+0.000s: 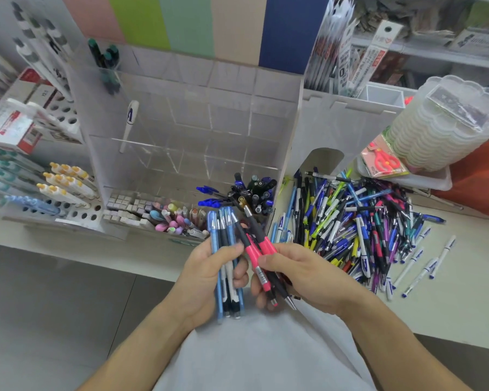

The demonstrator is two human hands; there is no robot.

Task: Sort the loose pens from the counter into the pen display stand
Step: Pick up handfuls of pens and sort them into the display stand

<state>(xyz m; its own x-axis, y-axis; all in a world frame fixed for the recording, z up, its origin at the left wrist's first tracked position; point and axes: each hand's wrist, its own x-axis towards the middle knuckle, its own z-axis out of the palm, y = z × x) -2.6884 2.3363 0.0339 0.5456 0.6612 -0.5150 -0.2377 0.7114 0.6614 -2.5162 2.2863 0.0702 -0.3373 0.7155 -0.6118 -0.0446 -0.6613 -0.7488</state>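
I hold two pink pens right, about five blue pens left; one white pen stands far left.

White pen in stand: blue "A" (rest illegible).

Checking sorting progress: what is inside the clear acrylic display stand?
The display stand holds dark pens at lower right, green-black pens at upper left and one white pen; other compartments look empty.
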